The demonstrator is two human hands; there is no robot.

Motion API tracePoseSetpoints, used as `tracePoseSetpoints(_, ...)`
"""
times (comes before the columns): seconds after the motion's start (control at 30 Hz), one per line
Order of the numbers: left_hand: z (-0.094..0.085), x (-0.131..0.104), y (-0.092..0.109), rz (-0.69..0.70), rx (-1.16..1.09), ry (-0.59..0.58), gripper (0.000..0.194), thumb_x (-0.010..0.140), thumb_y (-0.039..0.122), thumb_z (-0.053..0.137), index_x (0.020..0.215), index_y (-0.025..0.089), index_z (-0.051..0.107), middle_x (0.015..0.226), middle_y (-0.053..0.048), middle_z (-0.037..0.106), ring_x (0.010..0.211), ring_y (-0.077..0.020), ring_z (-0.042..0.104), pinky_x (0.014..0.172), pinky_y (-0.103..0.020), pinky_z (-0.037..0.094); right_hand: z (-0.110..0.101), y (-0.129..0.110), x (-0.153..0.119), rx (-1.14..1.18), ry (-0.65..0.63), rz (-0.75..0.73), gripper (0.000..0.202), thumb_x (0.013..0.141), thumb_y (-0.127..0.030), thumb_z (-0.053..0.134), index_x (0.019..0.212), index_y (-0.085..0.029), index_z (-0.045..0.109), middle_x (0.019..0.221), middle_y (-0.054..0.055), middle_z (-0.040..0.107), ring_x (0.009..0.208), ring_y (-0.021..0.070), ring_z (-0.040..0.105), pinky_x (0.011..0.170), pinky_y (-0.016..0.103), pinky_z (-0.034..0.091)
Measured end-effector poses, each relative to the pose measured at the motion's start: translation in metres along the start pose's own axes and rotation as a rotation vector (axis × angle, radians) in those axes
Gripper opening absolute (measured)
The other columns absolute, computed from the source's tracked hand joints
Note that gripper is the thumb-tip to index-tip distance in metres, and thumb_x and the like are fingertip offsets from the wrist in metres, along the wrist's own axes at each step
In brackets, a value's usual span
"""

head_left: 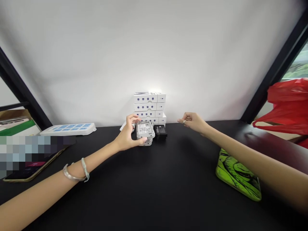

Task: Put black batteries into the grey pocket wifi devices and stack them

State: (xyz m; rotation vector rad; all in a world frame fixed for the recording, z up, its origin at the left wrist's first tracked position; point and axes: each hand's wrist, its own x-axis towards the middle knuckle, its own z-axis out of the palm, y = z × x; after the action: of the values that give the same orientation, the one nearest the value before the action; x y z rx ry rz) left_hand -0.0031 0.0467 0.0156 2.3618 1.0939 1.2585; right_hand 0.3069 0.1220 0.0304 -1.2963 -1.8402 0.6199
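My left hand (127,136) has its thumb and fingers around the edges of a flat white electronic device (145,129), whose printed label faces up. This device is at the top of a short stack, with more white pieces (147,142) under it. Close to the stack's right side is a pile of black batteries (160,131) with white print. Over the table to the right of them, my right hand (191,122) is closed in a pinch, a ring on one finger. Whatever may be between those fingertips is too small to make out.
Several white boxes (145,106) are piled against the white wall. A white power strip (69,129) and a phone (36,165) lie at left. A green patterned case (237,175) lies under my right forearm. A red plastic bag (288,104) is at far right.
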Motion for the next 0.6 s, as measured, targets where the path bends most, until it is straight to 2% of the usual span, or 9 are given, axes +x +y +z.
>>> tracePoseSetpoints(0.07, 0.001, 0.002, -0.006, -0.004, -0.034, 0.004, 0.055, 0.087, 0.033, 0.068, 0.134, 0.02, 0.043, 0.132, -0.011, 0.051, 0.122, -0.033, 0.05, 0.098, -0.056, 0.044, 0.002, -0.006, -0.009, -0.019, -0.007, -0.012, 0.036, 0.073, -0.047, 0.069, 0.063, -0.022, 0.045, 0.05, -0.006, 0.044, 0.052, 0.0112, 0.043, 0.054, 0.027, 0.032)
tracePoseSetpoints(0.13, 0.002, 0.002, -0.006, -0.015, -0.074, 0.024, 0.042, 0.093, 0.03, 0.062, 0.131, 0.019, 0.05, 0.135, -0.01, 0.052, 0.119, -0.0308, 0.054, 0.098, -0.054, 0.046, 0.003, -0.016, -0.02, -0.048, -0.025, -0.038, 0.033, 0.074, -0.044, 0.068, 0.063, -0.021, 0.048, 0.05, -0.007, 0.044, 0.051, 0.0106, 0.041, 0.054, 0.027, 0.031)
tracePoseSetpoints(0.23, 0.002, -0.001, 0.001, -0.07, -0.133, 0.09, 0.038, 0.094, 0.029, 0.062, 0.129, 0.018, 0.052, 0.135, -0.01, 0.053, 0.117, -0.0289, 0.057, 0.096, -0.052, 0.049, 0.006, -0.034, -0.033, -0.098, -0.052, -0.067, 0.028, 0.078, -0.038, 0.067, 0.064, -0.02, 0.051, 0.051, -0.006, 0.046, 0.05, 0.0098, 0.04, 0.054, 0.027, 0.032)
tracePoseSetpoints(0.33, 0.004, -0.005, 0.006, -0.177, -0.184, 0.197, 0.035, 0.094, 0.029, 0.062, 0.127, 0.018, 0.054, 0.131, -0.01, 0.056, 0.113, -0.0273, 0.06, 0.093, -0.05, 0.051, 0.012, -0.05, -0.04, -0.14, -0.068, -0.057, 0.022, 0.083, -0.033, 0.066, 0.07, -0.018, 0.056, 0.055, -0.006, 0.051, 0.052, 0.01, 0.046, 0.057, 0.027, 0.038)
tracePoseSetpoints(0.4, 0.007, -0.004, 0.006, -0.287, -0.215, 0.288, 0.033, 0.095, 0.029, 0.061, 0.125, 0.017, 0.055, 0.129, -0.01, 0.058, 0.109, -0.0261, 0.061, 0.09, -0.048, 0.053, 0.021, -0.058, -0.039, -0.163, -0.076, -0.027, 0.018, 0.088, -0.033, 0.064, 0.083, -0.016, 0.061, 0.07, -0.002, 0.061, 0.061, 0.0116, 0.056, 0.063, 0.028, 0.047)
tracePoseSetpoints(0.47, 0.012, -0.001, 0.004, -0.428, -0.252, 0.374, 0.032, 0.096, 0.031, 0.06, 0.124, 0.017, 0.056, 0.125, -0.009, 0.059, 0.105, -0.0249, 0.063, 0.088, -0.046, 0.054, 0.031, -0.062, -0.036, -0.174, -0.075, 0.024, 0.022, 0.092, -0.034, 0.06, 0.101, -0.015, 0.063, 0.094, 0.003, 0.066, 0.079, 0.0151, 0.063, 0.072, 0.033, 0.053)
tracePoseSetpoints(0.53, 0.017, 0.005, 0.001, -0.576, -0.299, 0.429, 0.031, 0.096, 0.031, 0.059, 0.123, 0.016, 0.057, 0.122, -0.009, 0.061, 0.102, -0.0238, 0.064, 0.085, -0.044, 0.055, 0.043, -0.064, -0.033, -0.173, -0.05, 0.088, 0.029, 0.094, -0.035, 0.058, 0.116, -0.016, 0.06, 0.114, 0.007, 0.063, 0.094, 0.0192, 0.064, 0.08, 0.04, 0.055)
tracePoseSetpoints(0.6, 0.021, 0.011, 0.002, -0.697, -0.352, 0.456, 0.03, 0.096, 0.031, 0.059, 0.122, 0.016, 0.057, 0.121, -0.009, 0.061, 0.101, -0.0234, 0.064, 0.084, -0.044, 0.056, 0.052, -0.065, -0.032, -0.16, 0.001, 0.152, 0.032, 0.094, -0.035, 0.058, 0.12, -0.018, 0.058, 0.122, 0.008, 0.061, 0.101, 0.0219, 0.062, 0.085, 0.043, 0.054)
